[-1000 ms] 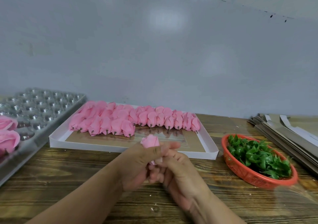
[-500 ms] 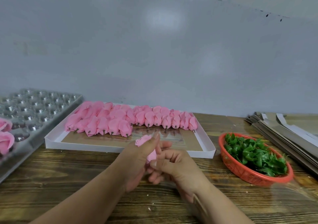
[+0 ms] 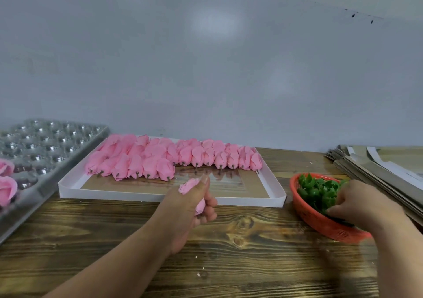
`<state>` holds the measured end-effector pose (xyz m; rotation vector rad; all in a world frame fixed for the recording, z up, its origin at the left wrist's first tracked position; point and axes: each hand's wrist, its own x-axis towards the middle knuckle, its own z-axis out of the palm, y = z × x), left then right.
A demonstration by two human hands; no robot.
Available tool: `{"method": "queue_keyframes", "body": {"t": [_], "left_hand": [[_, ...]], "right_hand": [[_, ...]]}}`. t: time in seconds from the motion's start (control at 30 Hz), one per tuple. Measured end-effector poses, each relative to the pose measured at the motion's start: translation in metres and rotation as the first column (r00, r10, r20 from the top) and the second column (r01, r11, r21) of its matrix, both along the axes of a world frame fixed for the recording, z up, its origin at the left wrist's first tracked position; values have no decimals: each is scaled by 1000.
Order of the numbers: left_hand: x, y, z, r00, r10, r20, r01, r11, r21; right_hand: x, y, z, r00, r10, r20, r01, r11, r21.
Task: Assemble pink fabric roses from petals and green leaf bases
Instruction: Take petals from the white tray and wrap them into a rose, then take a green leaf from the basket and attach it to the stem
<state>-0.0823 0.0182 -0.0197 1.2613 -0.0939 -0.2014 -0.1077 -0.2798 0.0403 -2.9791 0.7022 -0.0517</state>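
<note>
- Plainly early going: only two finished roses sit in the silver mould tray at left.
- Dozens of pink buds wait in the white tray.
- Left hand grips one pink bud; right hand digs among green leaf bases in the orange basket, grasp hidden.
- Cardboard strips lie right, clear of the work.

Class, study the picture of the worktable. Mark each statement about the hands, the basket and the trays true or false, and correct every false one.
1. The left hand grips a pink rose bud. True.
2. The right hand rests flat on the wooden table. False: it reaches into the orange basket of green leaf bases.
3. The white tray holds rows of pink buds. True.
4. The basket stands left of the white tray. False: it stands to its right.
</note>
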Motion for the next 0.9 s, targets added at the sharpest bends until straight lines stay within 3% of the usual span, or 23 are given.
{"method": "queue_keyframes", "body": {"t": [0.27, 0.57, 0.7, 0.9], "left_hand": [[-4, 2, -2, 992, -114, 55, 107, 987, 116], [-3, 3, -6, 984, -159, 76, 143, 972, 188], [-4, 3, -7, 984, -154, 87, 133, 968, 211], [-4, 2, -6, 989, -133, 58, 120, 975, 185]], "right_hand": [[15, -4, -17, 992, 13, -123, -15, 1000, -14], [30, -2, -23, 997, -20, 78, 12, 994, 104], [30, -1, -25, 994, -33, 100, 22, 994, 111], [26, 0, -18, 956, -140, 258, 95, 979, 182]]}}
